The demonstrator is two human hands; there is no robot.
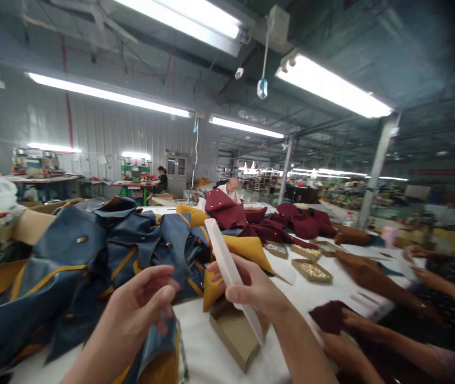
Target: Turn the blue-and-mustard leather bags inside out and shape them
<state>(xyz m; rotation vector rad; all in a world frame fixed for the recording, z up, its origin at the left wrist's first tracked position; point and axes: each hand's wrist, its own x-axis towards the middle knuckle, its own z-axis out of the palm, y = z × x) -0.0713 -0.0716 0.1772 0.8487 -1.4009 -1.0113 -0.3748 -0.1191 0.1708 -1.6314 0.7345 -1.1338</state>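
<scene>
My right hand (257, 288) pinches a long, narrow, translucent white strip (221, 250) between thumb and fingers, tilted with its top end to the left. What the strip is made of, I cannot tell. Below its lower end lies a shallow cardboard tray (237, 333) on the white tabletop. My left hand (141, 304) is raised to the left of the strip, fingers curved and apart from the thumb, with nothing held. Behind that hand, dark blue bags (67, 240) with mustard trim lie heaped. A mustard yellow piece (247, 250) sits just behind my right hand.
Maroon bags (225, 208) are piled at the table's far side. Small boxes of metal fittings (311, 271) stand right of centre. A co-worker's hands (343, 336) hold maroon material close on my right; another person's arm (439, 282) reaches in beyond. Brown pieces (371, 272) lie there.
</scene>
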